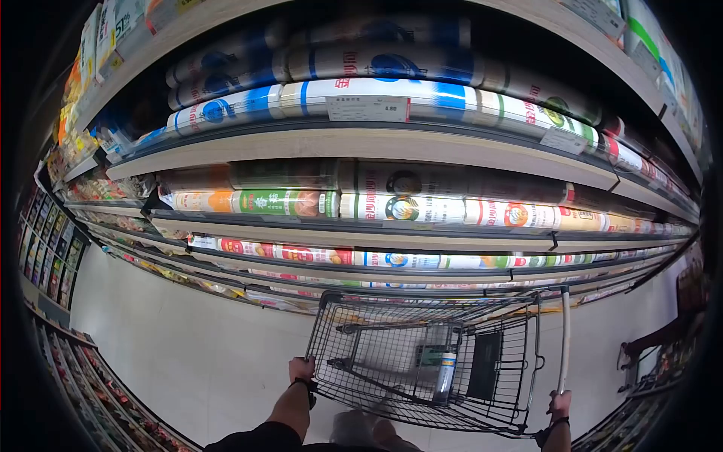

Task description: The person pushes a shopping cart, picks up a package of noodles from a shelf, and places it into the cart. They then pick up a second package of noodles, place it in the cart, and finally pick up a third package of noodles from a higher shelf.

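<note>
A metal wire shopping cart stands sideways in front of me, below the shelves. My left hand is closed on the rim at the cart's left end. My right hand is wrapped round the near end of the cart's pale handle on the right. Inside the basket, towards the handle end, lies a cylindrical pack with a white and blue label and a yellow band. A dark panel sits in the cart beside it.
Long shelves curve across the view, stacked with cylindrical packs in white, green, orange and red. A price tag hangs on the upper shelf edge. More racks stand at left. A person's leg shows at right.
</note>
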`<control>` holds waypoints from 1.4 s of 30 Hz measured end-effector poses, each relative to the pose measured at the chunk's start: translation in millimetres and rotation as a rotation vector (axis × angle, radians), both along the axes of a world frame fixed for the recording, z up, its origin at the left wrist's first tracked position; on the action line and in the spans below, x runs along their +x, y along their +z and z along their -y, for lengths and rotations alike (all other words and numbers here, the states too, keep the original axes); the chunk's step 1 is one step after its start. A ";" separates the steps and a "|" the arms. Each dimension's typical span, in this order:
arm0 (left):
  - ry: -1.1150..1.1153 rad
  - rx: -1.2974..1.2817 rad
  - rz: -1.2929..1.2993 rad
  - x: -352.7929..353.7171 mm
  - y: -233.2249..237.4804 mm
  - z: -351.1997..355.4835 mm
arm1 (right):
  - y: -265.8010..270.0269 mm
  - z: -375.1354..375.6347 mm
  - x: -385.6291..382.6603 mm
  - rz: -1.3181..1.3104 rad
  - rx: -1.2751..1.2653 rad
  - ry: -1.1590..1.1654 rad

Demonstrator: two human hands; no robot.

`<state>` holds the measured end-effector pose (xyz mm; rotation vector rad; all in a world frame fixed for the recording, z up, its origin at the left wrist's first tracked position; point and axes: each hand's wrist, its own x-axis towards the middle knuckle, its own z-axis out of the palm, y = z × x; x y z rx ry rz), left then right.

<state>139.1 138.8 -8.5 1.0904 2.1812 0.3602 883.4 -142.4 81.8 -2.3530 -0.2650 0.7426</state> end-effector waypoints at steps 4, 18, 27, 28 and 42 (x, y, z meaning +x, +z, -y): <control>0.003 -0.018 0.009 18.1 1.5 1.4 | -7.3 14.8 19.5 0.042 -0.043 0.012; 0.076 -0.027 0.061 33.9 -35.8 60.8 | 14.1 30.5 35.7 0.081 0.055 -0.033; 0.121 -0.044 0.059 50.9 -51.0 87.8 | 3.6 37.3 85.5 0.024 -0.017 0.136; 0.136 -0.046 0.065 54.8 -42.1 89.9 | 6.7 36.8 84.0 0.023 -0.001 0.151; 0.174 0.015 0.033 76.9 -28.8 133.9 | 35.1 18.6 88.4 0.196 -0.083 0.252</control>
